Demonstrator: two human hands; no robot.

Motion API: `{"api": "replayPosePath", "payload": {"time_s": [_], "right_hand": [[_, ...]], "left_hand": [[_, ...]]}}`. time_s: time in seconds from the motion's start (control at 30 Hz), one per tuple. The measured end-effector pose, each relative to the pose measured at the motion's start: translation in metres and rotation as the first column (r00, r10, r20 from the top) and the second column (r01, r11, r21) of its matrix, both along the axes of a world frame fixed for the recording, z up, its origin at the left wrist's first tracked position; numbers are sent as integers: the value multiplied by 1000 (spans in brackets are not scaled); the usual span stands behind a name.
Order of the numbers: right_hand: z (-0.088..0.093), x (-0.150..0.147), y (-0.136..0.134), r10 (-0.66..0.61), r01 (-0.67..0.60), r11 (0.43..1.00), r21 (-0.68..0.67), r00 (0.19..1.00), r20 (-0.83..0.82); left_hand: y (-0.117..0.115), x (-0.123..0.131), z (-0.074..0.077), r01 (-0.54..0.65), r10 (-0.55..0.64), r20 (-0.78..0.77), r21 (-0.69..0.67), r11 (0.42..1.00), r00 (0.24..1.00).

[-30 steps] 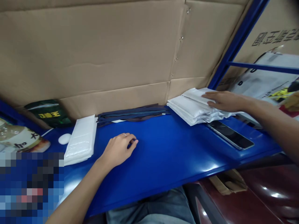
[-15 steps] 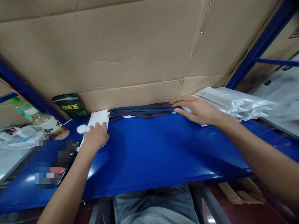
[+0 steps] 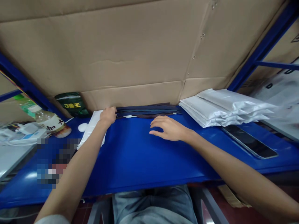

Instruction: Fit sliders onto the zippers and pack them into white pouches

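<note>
My left hand (image 3: 108, 114) is at the left end of a low stack of dark navy and brown folded fabric (image 3: 147, 111) along the back of the table. Its fingers curl closed round that end, and the fingertips are hidden. Under and beside my left wrist lies a flat white packet (image 3: 92, 127). My right hand (image 3: 167, 128) hovers over the blue table (image 3: 140, 155), just in front of the stack. It holds nothing, its fingers are loosely bent and the thumb is apart from them.
White plastic packets (image 3: 224, 107) are piled at the back right, with a phone (image 3: 249, 141) in front. On the left are a drink bottle (image 3: 50, 123), a dark green pouch (image 3: 72, 104), a white round object (image 3: 82, 127) and a blurred-out item. A cardboard wall (image 3: 116, 46) closes off the back.
My left hand has moved from the white packet forward and right to the fabric stack's end. My right hand has drawn back left and nearer from the stack's right end, uncovering the phone.
</note>
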State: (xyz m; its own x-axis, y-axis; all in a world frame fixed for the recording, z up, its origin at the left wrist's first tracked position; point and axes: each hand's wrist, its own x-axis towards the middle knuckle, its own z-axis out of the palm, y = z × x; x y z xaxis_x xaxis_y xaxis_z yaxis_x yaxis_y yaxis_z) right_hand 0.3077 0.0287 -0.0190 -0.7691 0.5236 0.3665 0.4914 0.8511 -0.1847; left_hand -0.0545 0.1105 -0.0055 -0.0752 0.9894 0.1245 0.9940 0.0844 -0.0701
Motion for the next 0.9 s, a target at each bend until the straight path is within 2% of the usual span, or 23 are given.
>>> {"api": "replayPosePath", "payload": {"time_s": [0.1,0.2,0.3,0.33,0.4,0.47,0.63,0.73,0.8,0.9], "right_hand": [[-5,1,3,-9,9,1000,-18,1000,-4],[-9,3,6,1,-1,999,-33,1000,-10],[-13,2,5,-5,2,998,-63,998,-58],[-14,1,4,-11,3,997,-82,996,-86],[-15,-5,-1,-21,0,991,-136,987,-158],[-14,-14,-7,-44,-15,973,-231,968,-245],[-14,-33,-18,-164,-135,838,-529,863,-479],[-17,-35,-15,-189,-263,768,-584,778,-599],[-18,-33,-13,-208,-297,747,-595,745,-633],[-15,-28,-14,-209,-229,800,-555,760,-615]], "left_hand": [[0,-8,-2,-4,3,22,42,999,1000],[-13,-9,3,6,-9,28,98,995,1000],[-36,1,10,57,-96,130,274,960,987],[-45,7,11,79,-157,207,344,936,966],[-64,25,13,122,-305,375,439,890,875],[-83,47,12,189,-424,481,462,867,767],[-120,101,6,388,-613,502,485,784,610],[-132,115,4,452,-650,499,469,759,574],[-135,117,4,459,-650,505,462,759,568],[-137,115,4,454,-653,506,471,756,563]]}}
